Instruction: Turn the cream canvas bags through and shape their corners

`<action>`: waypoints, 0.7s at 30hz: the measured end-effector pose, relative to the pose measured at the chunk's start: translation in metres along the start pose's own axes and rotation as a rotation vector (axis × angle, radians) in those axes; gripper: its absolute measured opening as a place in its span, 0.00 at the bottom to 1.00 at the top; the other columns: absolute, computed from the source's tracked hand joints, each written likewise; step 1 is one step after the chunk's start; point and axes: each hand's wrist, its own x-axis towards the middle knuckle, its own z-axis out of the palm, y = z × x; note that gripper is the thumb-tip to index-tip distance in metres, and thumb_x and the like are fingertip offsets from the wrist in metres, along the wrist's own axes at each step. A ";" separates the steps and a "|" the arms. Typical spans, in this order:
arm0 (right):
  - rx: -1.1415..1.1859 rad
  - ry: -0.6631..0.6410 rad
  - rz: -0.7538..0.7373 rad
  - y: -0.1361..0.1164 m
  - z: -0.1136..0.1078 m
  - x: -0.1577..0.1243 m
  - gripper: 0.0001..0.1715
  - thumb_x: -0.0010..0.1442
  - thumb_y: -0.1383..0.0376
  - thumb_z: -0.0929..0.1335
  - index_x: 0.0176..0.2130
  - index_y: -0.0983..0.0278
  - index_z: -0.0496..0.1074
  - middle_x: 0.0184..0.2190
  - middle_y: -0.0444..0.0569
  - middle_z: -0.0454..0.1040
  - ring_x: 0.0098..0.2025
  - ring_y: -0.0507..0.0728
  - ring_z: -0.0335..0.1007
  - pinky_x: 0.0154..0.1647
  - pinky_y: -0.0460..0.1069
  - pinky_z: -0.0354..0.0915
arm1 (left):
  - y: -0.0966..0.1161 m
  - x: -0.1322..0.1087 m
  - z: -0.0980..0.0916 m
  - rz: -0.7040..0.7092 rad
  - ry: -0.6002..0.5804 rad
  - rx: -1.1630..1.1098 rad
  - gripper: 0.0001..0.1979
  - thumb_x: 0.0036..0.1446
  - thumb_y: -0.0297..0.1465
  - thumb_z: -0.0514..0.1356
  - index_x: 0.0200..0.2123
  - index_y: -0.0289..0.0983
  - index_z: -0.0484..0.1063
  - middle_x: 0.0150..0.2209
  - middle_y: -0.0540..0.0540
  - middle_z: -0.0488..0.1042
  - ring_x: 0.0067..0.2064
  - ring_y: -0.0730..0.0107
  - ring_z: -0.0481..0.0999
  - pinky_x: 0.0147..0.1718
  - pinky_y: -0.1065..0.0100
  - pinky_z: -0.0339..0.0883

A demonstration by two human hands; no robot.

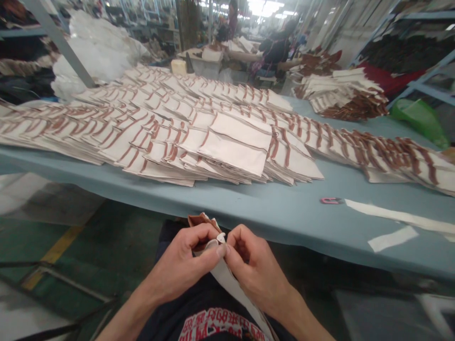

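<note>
My left hand (pixel 185 263) and my right hand (pixel 254 265) meet just below the front edge of the blue table (pixel 249 213), over my lap. Both pinch a folded white fabric piece with a brown lining (pixel 208 232); thumbs and forefingers press together at its top corner. A white strip of the same piece (pixel 241 296) runs down between my wrists toward my dark shirt. The lower end of the strip is cut off by the frame edge.
Overlapping rows of white fabric pieces with brown trim (pixel 185 128) cover most of the table. A small pink clip (pixel 330 201) and loose white strips (pixel 391 237) lie at the right front. More stacks (pixel 341 92) and a seated person (pixel 277 52) are at the far end.
</note>
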 end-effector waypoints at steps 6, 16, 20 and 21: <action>-0.056 0.034 0.011 0.003 0.003 0.000 0.14 0.66 0.59 0.65 0.30 0.60 0.62 0.20 0.37 0.61 0.21 0.49 0.56 0.21 0.44 0.52 | -0.003 -0.001 0.001 0.006 0.000 0.044 0.13 0.63 0.36 0.57 0.31 0.34 0.74 0.29 0.49 0.72 0.32 0.69 0.68 0.31 0.71 0.62; -0.305 0.163 -0.107 0.010 0.015 -0.003 0.12 0.66 0.61 0.64 0.30 0.60 0.63 0.22 0.40 0.67 0.22 0.51 0.64 0.23 0.45 0.56 | -0.016 0.001 0.011 -0.024 0.141 0.021 0.15 0.60 0.37 0.58 0.24 0.35 0.72 0.27 0.49 0.73 0.31 0.69 0.68 0.31 0.71 0.64; -0.440 0.269 -0.123 0.017 0.020 -0.008 0.08 0.63 0.61 0.67 0.32 0.60 0.66 0.25 0.43 0.72 0.25 0.53 0.69 0.27 0.46 0.58 | -0.024 -0.004 0.015 -0.019 0.185 0.026 0.15 0.62 0.36 0.58 0.27 0.34 0.76 0.26 0.50 0.74 0.29 0.70 0.69 0.29 0.72 0.63; -0.450 0.272 -0.110 0.019 0.021 -0.009 0.09 0.64 0.60 0.67 0.32 0.61 0.67 0.25 0.44 0.73 0.26 0.54 0.70 0.28 0.46 0.59 | -0.025 -0.005 0.015 -0.011 0.192 0.034 0.15 0.63 0.36 0.58 0.29 0.34 0.77 0.27 0.49 0.75 0.29 0.70 0.70 0.30 0.72 0.64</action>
